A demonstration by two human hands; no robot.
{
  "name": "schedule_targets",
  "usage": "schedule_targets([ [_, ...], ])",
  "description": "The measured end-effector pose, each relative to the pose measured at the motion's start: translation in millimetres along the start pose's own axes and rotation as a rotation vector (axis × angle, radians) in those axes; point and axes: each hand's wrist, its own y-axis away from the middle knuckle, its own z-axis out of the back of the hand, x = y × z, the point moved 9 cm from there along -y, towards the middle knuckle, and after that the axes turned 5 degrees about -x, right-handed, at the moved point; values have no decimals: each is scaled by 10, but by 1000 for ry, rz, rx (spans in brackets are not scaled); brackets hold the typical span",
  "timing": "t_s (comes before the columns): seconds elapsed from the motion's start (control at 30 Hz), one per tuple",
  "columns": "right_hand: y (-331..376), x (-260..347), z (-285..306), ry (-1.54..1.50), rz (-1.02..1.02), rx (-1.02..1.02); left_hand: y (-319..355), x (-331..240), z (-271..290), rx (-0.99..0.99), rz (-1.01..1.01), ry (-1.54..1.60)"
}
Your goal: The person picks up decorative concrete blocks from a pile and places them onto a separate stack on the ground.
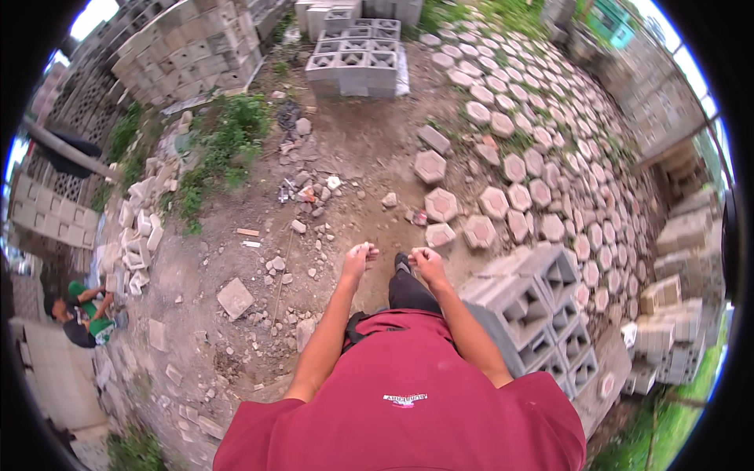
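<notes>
I stand on bare dirt in a yard of concrete blocks, wearing a red shirt and dark trousers. My left hand (358, 257) is held out in front of me, fingers curled loosely, holding nothing. My right hand (427, 261) is beside it at the same height, fingers also curled, with nothing in it. Both hands hang in the air above the ground, near my forward foot. The nearest things are a row of grey hollow concrete blocks (534, 302) just to my right and hexagonal paving stones (441, 206) ahead.
Many hexagonal pavers (542, 141) cover the ground to the right. Hollow blocks (357, 59) are stacked ahead and piled in a wall (184, 43) at far left. Broken rubble (141, 228) lies at left, near a crouching person (82, 314). A flat stone (235, 297) lies at lower left.
</notes>
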Motion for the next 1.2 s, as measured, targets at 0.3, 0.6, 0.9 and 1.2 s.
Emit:
schedule_targets([
  [0.3, -1885, 941, -537, 251, 81, 245, -1501, -690, 184, -184, 22, 135],
  [0.6, -3388, 1774, -867, 269, 98, 279, -2686, -1903, -204, -195, -165, 265],
  [0.9, -4508, 1977, -2047, 226, -46, 464, -3727, -2271, 563, -381, -49, 368],
  [1.2, -6276, 3496, -3765, 206, 39, 416, -5703, -4168, 1669, -338, -167, 355],
])
